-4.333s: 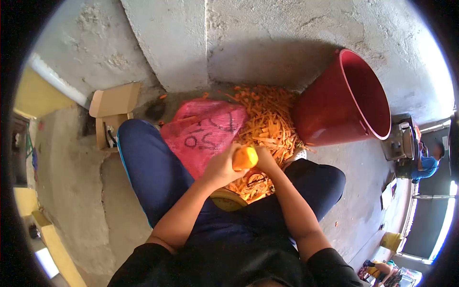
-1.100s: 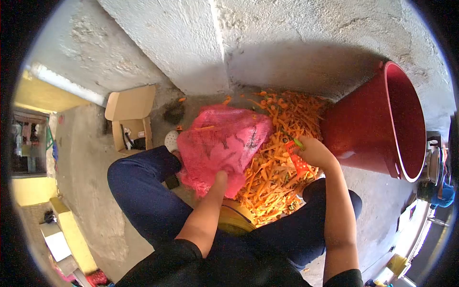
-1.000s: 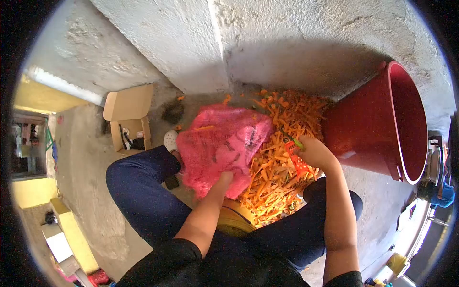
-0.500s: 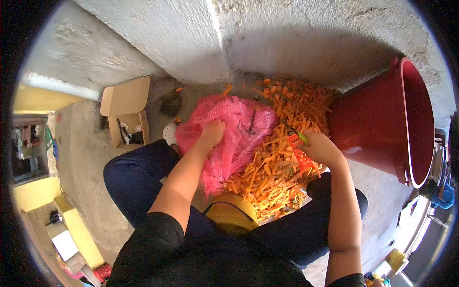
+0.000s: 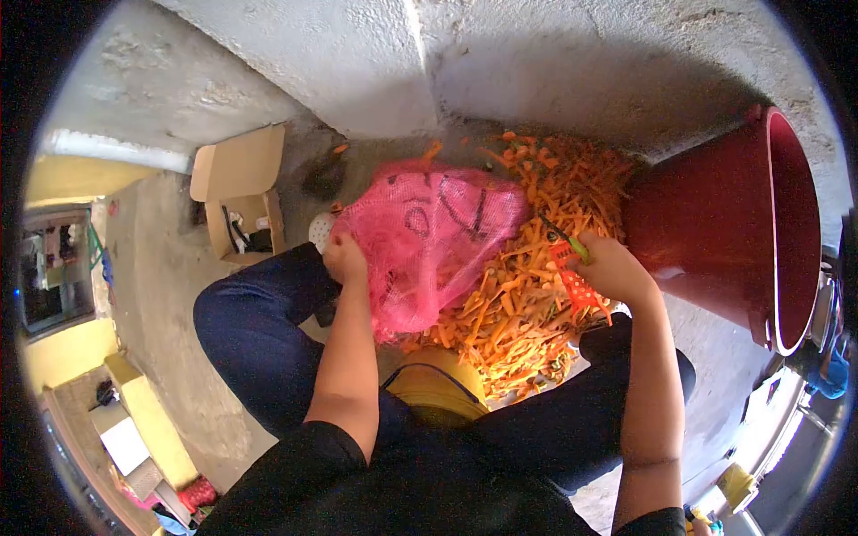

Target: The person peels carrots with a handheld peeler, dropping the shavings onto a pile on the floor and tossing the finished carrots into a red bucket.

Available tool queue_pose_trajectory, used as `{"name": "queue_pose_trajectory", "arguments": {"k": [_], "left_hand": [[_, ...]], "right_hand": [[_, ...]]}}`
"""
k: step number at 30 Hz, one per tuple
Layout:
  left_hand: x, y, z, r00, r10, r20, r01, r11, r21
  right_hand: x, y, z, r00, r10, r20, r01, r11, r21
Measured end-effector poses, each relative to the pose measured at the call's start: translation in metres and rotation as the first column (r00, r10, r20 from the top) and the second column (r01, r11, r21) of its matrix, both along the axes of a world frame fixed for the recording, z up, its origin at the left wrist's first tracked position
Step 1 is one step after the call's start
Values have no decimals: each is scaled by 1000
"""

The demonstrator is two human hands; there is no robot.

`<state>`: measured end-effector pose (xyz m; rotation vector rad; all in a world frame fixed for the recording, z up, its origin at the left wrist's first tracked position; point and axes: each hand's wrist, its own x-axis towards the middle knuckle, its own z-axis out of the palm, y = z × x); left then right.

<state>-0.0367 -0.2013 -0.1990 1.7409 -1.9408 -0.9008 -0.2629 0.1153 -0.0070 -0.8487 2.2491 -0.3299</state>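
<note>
A pink mesh sack [image 5: 438, 223] with dark lettering lies spread on the floor between my legs. My left hand [image 5: 346, 257] is closed on the sack's left edge. Held in my right hand [image 5: 615, 268] is a green-handled tool [image 5: 579, 249] with a slim dark end pointing up and left. A red strip with white dots [image 5: 579, 288] hangs by the same hand, over a heap of orange carrot peelings [image 5: 523, 313]. The sack's right side overlaps the heap.
A large dark red bucket [image 5: 706, 232] lies tilted at the right, beside the peelings. Close in front of me stands a yellow bucket [image 5: 433, 380]. At the left, an open cardboard box [image 5: 237, 174] holds small dark items. A concrete wall [image 5: 554, 71] rises behind.
My left hand has moved left and slightly down, drawing the sack flatter so its lettering shows. The right hand keeps the tool, shifting slightly right and down.
</note>
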Motion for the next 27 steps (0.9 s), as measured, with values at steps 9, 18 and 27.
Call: {"name": "queue_pose_trajectory", "arguments": {"k": [9, 18, 27], "left_hand": [[99, 60, -185, 905, -155, 396, 261, 938, -229], [39, 126, -94, 501, -717, 485, 770, 625, 127], [38, 60, -73, 608, -643, 465, 539, 765, 353]], "right_hand": [[2, -8, -3, 999, 29, 22, -29, 999, 19], [-2, -8, -9, 999, 36, 27, -37, 999, 18], [-4, -6, -16, 999, 33, 12, -33, 999, -4]]}}
